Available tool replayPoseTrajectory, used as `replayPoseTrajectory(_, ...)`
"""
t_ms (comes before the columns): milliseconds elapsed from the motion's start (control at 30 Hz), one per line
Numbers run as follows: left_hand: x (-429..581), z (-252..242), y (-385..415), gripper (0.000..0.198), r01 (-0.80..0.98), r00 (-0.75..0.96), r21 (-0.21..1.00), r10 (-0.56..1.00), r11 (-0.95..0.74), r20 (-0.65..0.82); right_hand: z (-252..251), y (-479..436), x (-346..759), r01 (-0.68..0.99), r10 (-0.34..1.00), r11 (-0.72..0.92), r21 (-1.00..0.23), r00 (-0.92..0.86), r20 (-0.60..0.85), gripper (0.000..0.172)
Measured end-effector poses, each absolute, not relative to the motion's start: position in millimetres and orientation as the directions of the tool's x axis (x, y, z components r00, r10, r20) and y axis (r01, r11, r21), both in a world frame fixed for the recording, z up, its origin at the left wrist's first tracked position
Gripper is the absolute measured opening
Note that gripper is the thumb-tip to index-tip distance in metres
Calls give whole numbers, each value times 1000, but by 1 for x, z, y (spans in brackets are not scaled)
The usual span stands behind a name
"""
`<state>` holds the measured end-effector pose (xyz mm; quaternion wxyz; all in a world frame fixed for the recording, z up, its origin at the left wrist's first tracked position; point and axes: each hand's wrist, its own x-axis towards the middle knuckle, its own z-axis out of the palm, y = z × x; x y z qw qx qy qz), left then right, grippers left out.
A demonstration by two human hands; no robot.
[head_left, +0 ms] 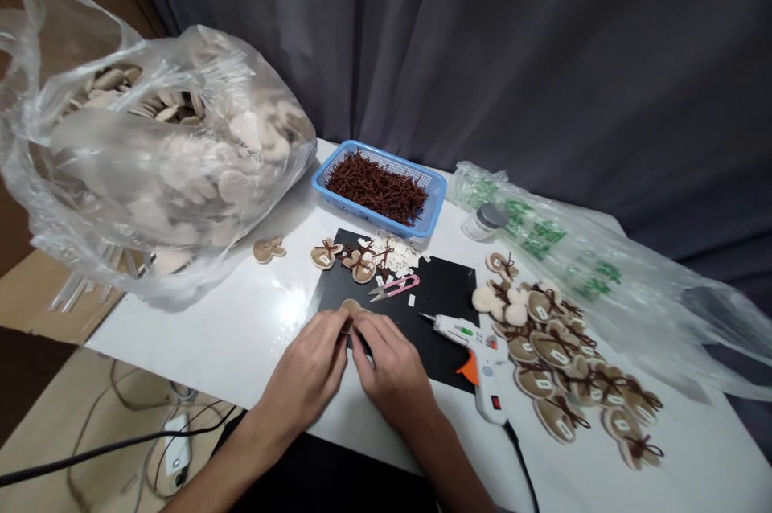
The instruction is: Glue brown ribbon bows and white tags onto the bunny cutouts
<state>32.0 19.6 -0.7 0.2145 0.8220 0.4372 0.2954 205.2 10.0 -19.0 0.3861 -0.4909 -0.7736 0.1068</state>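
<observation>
My left hand and my right hand meet over the front edge of the black mat. Between their fingertips they pinch a small tan fabric patch, most of it covered by the fingers. Just beyond lie two finished-looking patches with brown bows, one a tan eared patch, and pink-handled thread snips. A pile of small white labels is spread behind the snips. To the right of my right hand rests a white glue gun with an orange trigger, its nozzle pointing left.
At the back stands a blue basket of brown bows. A big clear bag of fabric pieces fills the left. Several bowed patches are heaped right, near a lidded jar and plastic bags. The gun's cord runs off the front.
</observation>
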Motion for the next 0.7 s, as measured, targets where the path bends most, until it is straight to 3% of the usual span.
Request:
replayPoseTrajectory(167,30,3,23,32,606,497,582,829,-542,255,-17,11,205,693,870,444,-568,-182,458,24)
replayPoseTrajectory(333,29,1,28,28,601,497,594,832,-535,246,-16,9,208,556,913,358,-750,-40,406,18)
replayPoseTrajectory(500,29,2,34,23,573,505,634,833,-520,226,-25,2,200,631,861,371,-682,42,507,19)
replayPoseTrajectory(700,26,4,39,20,527,497,699,842,-484,209,-26,5,181,647,884,297,-702,92,458,29)
